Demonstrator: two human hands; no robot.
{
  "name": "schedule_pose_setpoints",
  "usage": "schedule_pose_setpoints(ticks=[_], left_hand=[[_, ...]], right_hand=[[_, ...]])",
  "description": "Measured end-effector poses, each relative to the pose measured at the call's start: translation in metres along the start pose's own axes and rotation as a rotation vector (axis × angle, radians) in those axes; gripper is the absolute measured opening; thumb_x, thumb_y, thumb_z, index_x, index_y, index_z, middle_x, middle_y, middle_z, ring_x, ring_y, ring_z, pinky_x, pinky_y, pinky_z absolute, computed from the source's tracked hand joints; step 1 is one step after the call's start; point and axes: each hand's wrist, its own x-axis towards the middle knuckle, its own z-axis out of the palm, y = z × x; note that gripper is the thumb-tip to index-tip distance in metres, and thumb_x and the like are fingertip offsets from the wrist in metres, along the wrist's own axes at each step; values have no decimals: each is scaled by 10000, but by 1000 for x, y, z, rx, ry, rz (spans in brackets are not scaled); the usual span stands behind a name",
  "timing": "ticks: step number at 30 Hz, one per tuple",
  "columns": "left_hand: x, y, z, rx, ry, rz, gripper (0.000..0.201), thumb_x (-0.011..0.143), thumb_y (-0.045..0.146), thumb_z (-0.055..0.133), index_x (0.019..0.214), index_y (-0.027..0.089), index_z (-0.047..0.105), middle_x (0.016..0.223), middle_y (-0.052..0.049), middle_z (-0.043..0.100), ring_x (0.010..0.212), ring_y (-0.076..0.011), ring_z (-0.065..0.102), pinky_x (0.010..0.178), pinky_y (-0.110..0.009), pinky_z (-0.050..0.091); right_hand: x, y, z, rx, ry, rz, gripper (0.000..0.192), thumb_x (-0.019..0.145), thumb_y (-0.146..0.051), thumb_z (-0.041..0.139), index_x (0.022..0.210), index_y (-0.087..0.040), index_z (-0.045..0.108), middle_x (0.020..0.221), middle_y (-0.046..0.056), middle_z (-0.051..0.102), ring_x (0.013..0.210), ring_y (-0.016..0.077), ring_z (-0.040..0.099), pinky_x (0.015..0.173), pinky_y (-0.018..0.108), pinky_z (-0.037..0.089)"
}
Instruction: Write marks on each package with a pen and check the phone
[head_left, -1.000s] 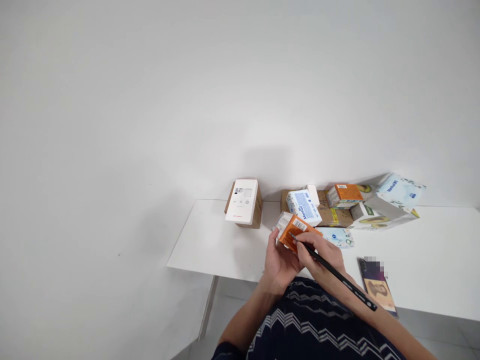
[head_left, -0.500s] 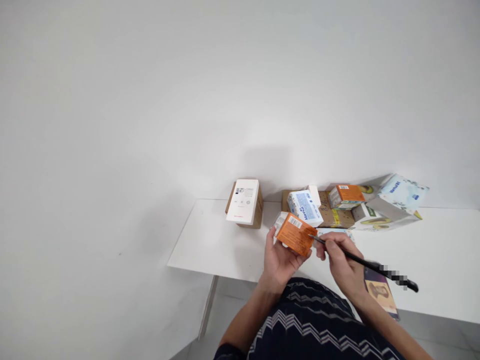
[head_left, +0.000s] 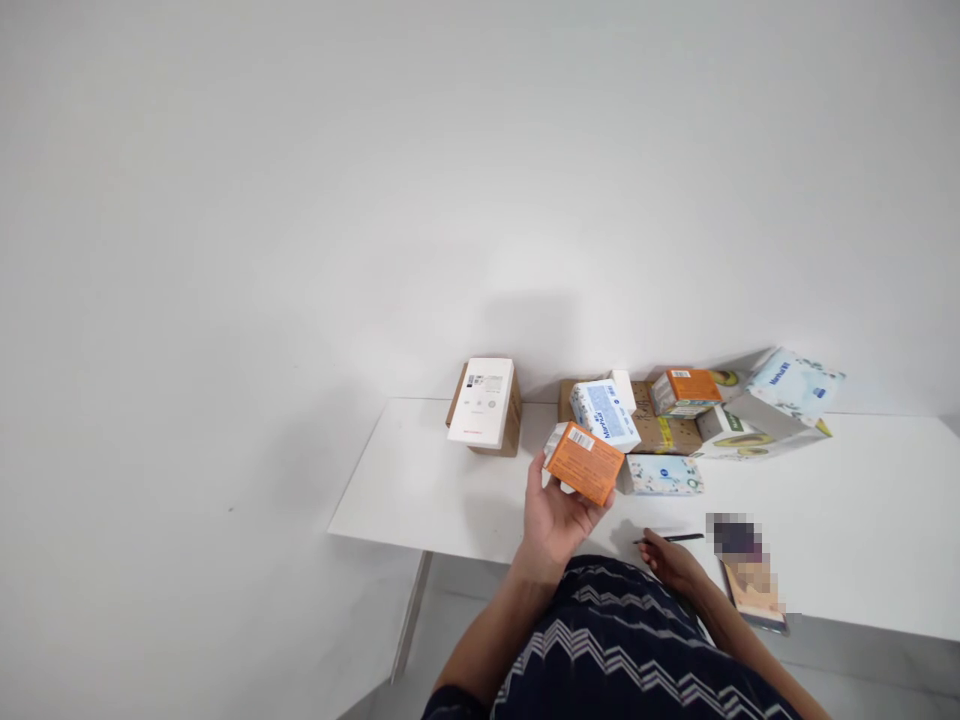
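Head view: left hand (head_left: 553, 515) still clasps the orange box (head_left: 584, 462); right hand (head_left: 670, 560) has laid the pen (head_left: 670, 539) on the table (head_left: 420, 490), fingers loosely spread, touching it.

1. The blue-and-white box (head_left: 604, 412) carries blue lettering along its side, too small to read surely.
2. The pale blue patterned box (head_left: 793, 380) at the far right bears a dark blue word, likewise unclear.
3. The orange box (head_left: 586, 463) in the left hand (head_left: 553, 517) shows a white barcode label.
4. The white box (head_left: 481, 401) shows small codes and tiny unreadable print.
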Motion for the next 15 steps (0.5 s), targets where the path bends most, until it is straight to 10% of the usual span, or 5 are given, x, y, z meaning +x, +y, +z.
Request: schedule_pose_setpoints(ticks=[8,12,15], left_hand=[[-1,2,3,-21,23,21,558,878,589,447,1227,153,473,1006,-152,605,881,-284,649,673,-375,559],[2,3,2,-35,36,30,555,873,586,463,1229,160,472,1042,-158,601,908,-286,649,683,-377,564],[3,3,2,-55,36,33,542,867,570,490,1231,169,469,1069,-159,602,930,-280,649,701,-381,566]], right_hand=[[12,-13,-27,-408,266,-100,197,762,-376,627,745,-181,604,824,130,707,796,275,703,645,344,562],[-2,-24,-70,-668,578,-191,478,777,-466,520,1125,-148,598,1349,272,487,1314,484,369,935,623,394],[-8,-15,-96,-942,807,-202,721,779,-636,459,1353,-199,468,1494,250,296,1350,509,267,986,669,290]])
